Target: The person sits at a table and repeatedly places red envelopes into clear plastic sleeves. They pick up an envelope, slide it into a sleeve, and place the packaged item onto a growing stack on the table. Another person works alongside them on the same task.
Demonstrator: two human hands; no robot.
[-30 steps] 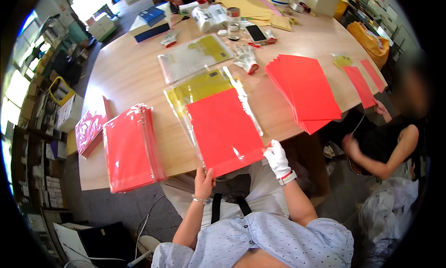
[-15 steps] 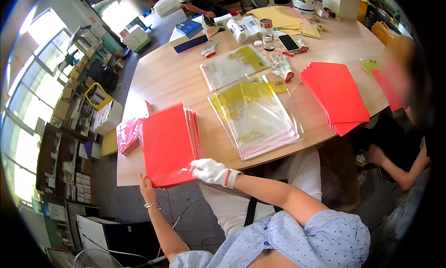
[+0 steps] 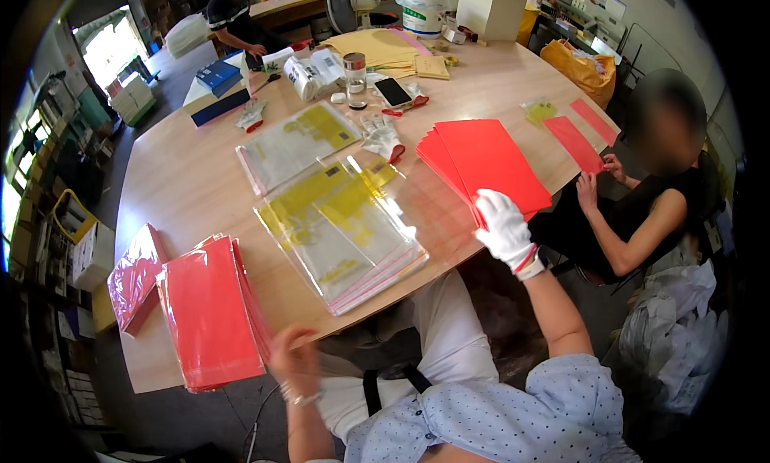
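Observation:
My right hand (image 3: 507,232), in a white knit glove, is at the near edge of a fanned stack of red sheets (image 3: 493,160). Its fingers are stretched out against the stack's corner. My bare left hand (image 3: 293,357), with a bracelet at the wrist, is smeared by motion in front of the table edge; its fingers look loose and hold nothing. Left of it lies a pile of red sheets in clear bags (image 3: 210,311). Between the two red piles is a stack of clear plastic bags with yellow print (image 3: 341,234).
A pink wrapped pack (image 3: 138,277) lies at the left edge. Farther back are more clear bags (image 3: 293,146), spare gloves (image 3: 380,136), a phone (image 3: 394,93), a glass jar (image 3: 355,82) and blue boxes (image 3: 218,78). A person (image 3: 654,214) sits at the right, handling red strips (image 3: 573,142).
My view has swung to the right. Both hands have left the bagged red pile, which now lies on the table. My right hand has moved across to the red sheets.

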